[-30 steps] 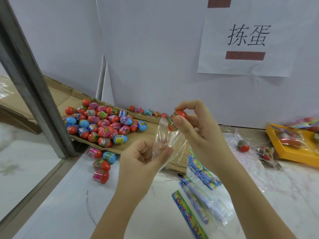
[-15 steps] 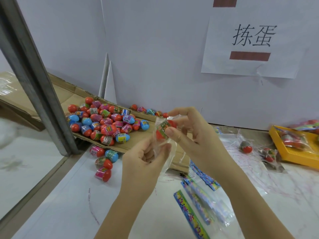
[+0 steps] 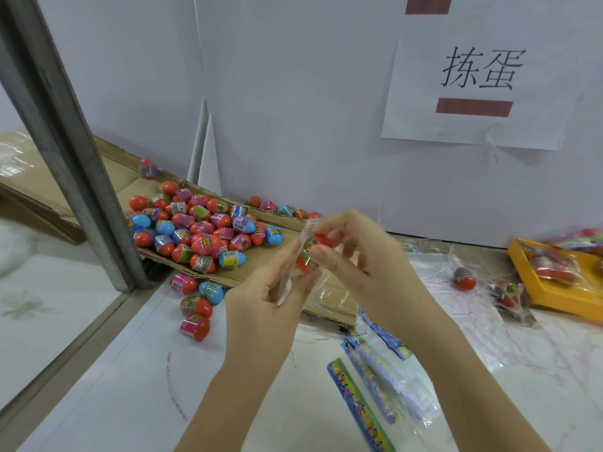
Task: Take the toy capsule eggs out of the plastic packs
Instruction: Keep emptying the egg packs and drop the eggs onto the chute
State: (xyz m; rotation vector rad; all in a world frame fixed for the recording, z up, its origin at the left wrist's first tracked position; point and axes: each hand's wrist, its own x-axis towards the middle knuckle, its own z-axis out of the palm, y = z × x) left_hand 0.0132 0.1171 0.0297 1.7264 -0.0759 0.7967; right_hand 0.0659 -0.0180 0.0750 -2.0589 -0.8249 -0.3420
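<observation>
My right hand (image 3: 362, 265) pinches a red capsule egg (image 3: 309, 253) with a green label between thumb and fingers. My left hand (image 3: 261, 305) grips a clear plastic pack (image 3: 287, 287), which is crumpled right under the egg. A strip of the film still lies over the egg's top. Both hands meet above the front edge of a flat cardboard sheet (image 3: 329, 300). A pile of loose eggs (image 3: 202, 230) in red, blue and pink lies on the cardboard to the left.
Three loose eggs (image 3: 195, 308) lie on the white table by a slanted metal post (image 3: 65, 141). Empty packs with colourful headers (image 3: 375, 380) lie at lower right. Packed eggs (image 3: 465, 278) and a yellow tray (image 3: 554, 303) sit at right. A wall is close behind.
My right hand has brought the egg down and left, close onto my left hand. The pack, stretched out a second ago, is now bunched up between the hands.
</observation>
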